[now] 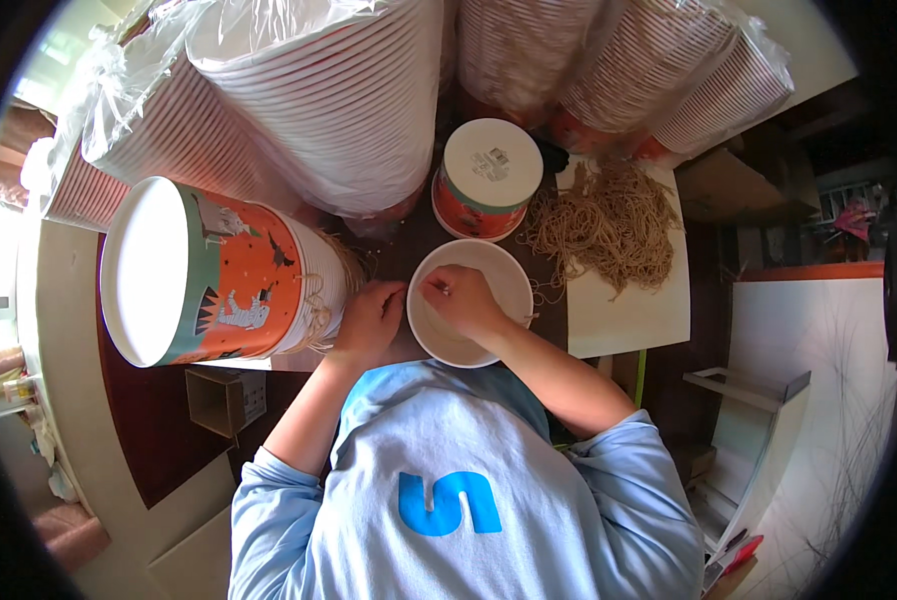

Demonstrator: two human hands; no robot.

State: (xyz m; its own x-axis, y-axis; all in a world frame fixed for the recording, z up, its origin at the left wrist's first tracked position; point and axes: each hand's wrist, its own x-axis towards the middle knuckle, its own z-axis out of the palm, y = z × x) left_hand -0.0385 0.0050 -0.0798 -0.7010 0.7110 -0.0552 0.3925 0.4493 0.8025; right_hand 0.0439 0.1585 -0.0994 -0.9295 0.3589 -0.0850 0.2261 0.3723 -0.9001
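A white paper bucket [514,280] stands mouth up at the table edge before me. My right hand [461,302] reaches over its rim into the opening, fingertips pinched together; what they hold is too small to make out. Beside the bucket's left wall is my left hand [372,318], its fingers curled in, and whatever they grip is hidden. A bit of tan cord [541,296] shows at the bucket's right side. Just beyond stands an upside-down bucket [481,208] with an orange and green printed wall and a white base.
To the left lies a stack of printed buckets [239,280] with cord handles. Tall plastic-wrapped bucket stacks [339,110] line the back. A tangled heap of tan cord [614,225] rests on a pale board [629,325] at right. A cardboard box [227,400] sits below the table at left.
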